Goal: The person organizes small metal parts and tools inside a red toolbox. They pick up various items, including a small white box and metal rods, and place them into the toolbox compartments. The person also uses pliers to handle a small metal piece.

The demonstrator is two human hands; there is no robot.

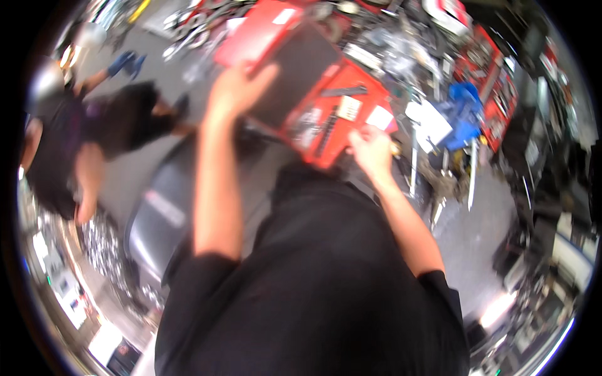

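Observation:
An open red case (pixel 342 135) is in front of me, its dark-lined lid (pixel 295 75) swung up to the left. My left hand (pixel 237 91), smeared by motion, holds the lid's left edge, with the thumb stretched over the dark lining. At the lower right rim my right hand (pixel 373 150) grips the case with fingers curled. Inside the red tray lie a dark bar-shaped tool (pixel 344 91), a row of small dark pieces (pixel 327 131), a clear plastic bag (pixel 306 127) and pale labels (pixel 349 108). What the small pieces are is too blurred to tell.
Beyond the case, metal tools (pixel 194 31) and clutter cover the bench. A blue cloth or glove-like item (pixel 464 116) lies to the right beside a red tool tray (pixel 495 81). On the left a co-worker (pixel 63 150) in dark clothes bends near a blue-gloved hand (pixel 127 64).

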